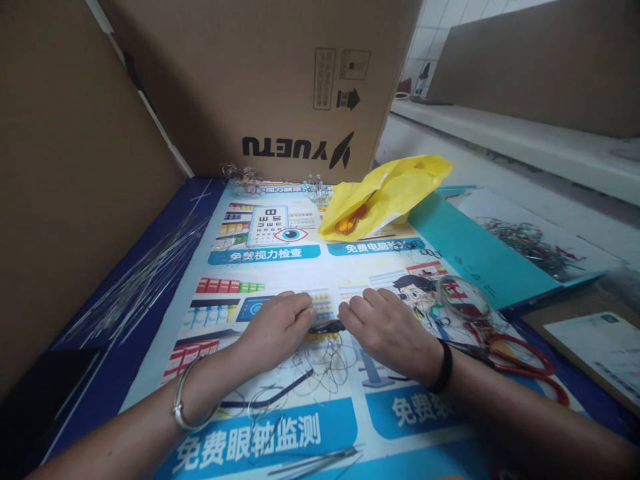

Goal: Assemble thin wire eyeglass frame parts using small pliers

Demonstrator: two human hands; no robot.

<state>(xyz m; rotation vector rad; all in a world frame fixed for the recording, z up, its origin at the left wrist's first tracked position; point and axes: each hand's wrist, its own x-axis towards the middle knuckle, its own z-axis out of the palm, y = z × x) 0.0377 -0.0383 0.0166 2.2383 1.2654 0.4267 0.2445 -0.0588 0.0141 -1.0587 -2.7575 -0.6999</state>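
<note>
Both my hands are closed above a printed poster, with a short gap between them. Across that gap runs a thin dark strand-like piece point(327, 327), its exact kind unclear. My left hand point(280, 327), with a silver bangle at the wrist, grips one end of it. The other end is in the fist of my right hand point(387, 330), which has a black band at the wrist. Just below the hands lie tangled loops of thin wire point(320, 367). Red-handled scissors point(525, 363) rest beside my right wrist.
A crumpled yellow bag point(385, 197) stands before a cardboard box point(240, 80). Straight thin wires point(140, 280) lie on the left. A clear ring point(464, 298) and coloured bits are at right, near a turquoise folder point(465, 247) with a wire tangle point(525, 243). Slender metal pieces point(315, 461) lie in front.
</note>
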